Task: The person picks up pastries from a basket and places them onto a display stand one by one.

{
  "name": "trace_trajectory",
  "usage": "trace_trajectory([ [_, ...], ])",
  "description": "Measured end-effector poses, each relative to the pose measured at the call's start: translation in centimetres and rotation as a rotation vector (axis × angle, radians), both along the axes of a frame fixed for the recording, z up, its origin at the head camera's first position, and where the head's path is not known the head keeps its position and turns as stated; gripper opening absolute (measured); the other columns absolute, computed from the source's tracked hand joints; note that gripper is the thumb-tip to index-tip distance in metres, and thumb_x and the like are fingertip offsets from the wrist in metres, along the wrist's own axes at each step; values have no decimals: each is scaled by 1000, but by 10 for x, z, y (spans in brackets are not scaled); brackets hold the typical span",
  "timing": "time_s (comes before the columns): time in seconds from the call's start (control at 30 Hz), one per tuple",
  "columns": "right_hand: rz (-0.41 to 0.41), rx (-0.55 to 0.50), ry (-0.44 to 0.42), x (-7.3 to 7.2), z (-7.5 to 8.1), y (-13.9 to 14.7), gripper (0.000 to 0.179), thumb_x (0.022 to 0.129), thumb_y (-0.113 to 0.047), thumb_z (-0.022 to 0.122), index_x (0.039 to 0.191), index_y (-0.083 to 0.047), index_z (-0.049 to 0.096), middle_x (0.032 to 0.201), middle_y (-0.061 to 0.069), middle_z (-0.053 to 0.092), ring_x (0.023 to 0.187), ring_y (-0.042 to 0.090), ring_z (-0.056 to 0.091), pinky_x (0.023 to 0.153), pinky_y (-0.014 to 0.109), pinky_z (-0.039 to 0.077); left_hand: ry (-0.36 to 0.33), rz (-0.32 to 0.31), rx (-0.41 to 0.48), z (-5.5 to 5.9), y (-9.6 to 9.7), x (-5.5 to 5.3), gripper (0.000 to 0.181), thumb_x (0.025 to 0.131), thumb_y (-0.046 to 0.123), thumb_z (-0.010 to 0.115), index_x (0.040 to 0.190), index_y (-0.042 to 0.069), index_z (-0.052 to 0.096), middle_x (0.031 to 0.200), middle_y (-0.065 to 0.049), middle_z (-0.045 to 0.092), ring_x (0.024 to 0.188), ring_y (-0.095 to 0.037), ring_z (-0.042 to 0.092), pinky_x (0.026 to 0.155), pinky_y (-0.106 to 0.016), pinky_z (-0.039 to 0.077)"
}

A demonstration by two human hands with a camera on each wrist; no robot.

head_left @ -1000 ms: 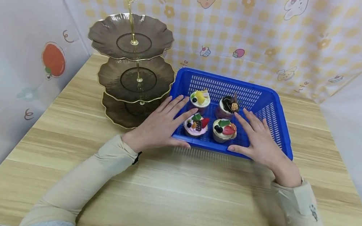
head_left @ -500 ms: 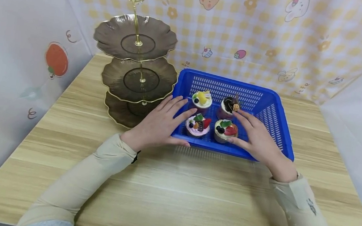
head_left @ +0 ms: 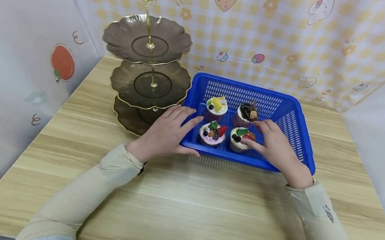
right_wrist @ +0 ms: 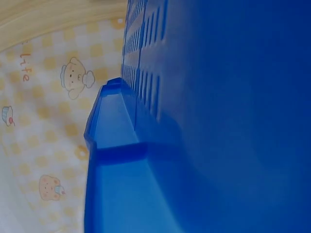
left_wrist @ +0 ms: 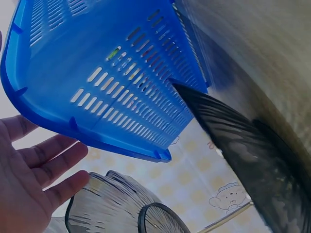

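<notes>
Beside the tiered stand (head_left: 167,90), at the blue basket (head_left: 222,153), the grasping step seems in hand.
The left hand (head_left: 166,133) spreads its fingers; the right hand's (head_left: 274,149) thumb and fingers bracket the front-right cupcake (head_left: 237,141) inside, grip unclear. Next likely calls for light pressure.

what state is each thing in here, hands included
blue basket: upright on the table
front left cupcake: upright in basket
back left cupcake: upright in basket
back right cupcake: upright in basket
front right cupcake: upright in basket, topping partly hidden
tiered stand: upright, assembled
left hand: open, at basket's left side
right hand: thumb over front right cupcake, grip unclear
</notes>
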State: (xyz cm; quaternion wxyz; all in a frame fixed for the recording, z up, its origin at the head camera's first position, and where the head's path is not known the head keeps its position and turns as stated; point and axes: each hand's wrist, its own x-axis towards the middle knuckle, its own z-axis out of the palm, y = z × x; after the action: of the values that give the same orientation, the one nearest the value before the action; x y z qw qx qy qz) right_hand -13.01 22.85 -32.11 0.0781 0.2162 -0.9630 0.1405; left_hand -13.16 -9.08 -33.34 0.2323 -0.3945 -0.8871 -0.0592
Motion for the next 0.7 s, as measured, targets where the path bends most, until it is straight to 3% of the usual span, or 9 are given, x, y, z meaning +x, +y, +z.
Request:
trace_trajectory([
  [0.2, -32, 54, -61, -3, -1, 0, 62, 84, -37, 72, 122, 9, 56, 109, 23, 59, 94, 32, 54, 87, 48, 49, 45, -22, 44, -3, -4, 1, 93, 65, 74, 69, 127, 6, 59, 124, -16, 62, 117, -30, 56, 107, -46, 40],
  [0.5, -61, 119, -187, -10, -1, -2, 80, 81, -52, 70, 129, 10, 51, 124, 29, 54, 113, 39, 52, 100, 53, 45, 84, -80, 94, -11, -11, 4, 83, 66, 68, 73, 121, 5, 64, 116, -15, 65, 109, -29, 58, 102, -43, 44],
  [0.7, -60, 124, -251, -13, -3, -1, 79, 81, -47, 72, 131, 11, 49, 128, 31, 53, 119, 41, 51, 103, 54, 43, 109, -113, 145, -16, -12, 2, 79, 65, 63, 77, 116, 4, 65, 112, -16, 65, 106, -30, 59, 98, -43, 46],
])
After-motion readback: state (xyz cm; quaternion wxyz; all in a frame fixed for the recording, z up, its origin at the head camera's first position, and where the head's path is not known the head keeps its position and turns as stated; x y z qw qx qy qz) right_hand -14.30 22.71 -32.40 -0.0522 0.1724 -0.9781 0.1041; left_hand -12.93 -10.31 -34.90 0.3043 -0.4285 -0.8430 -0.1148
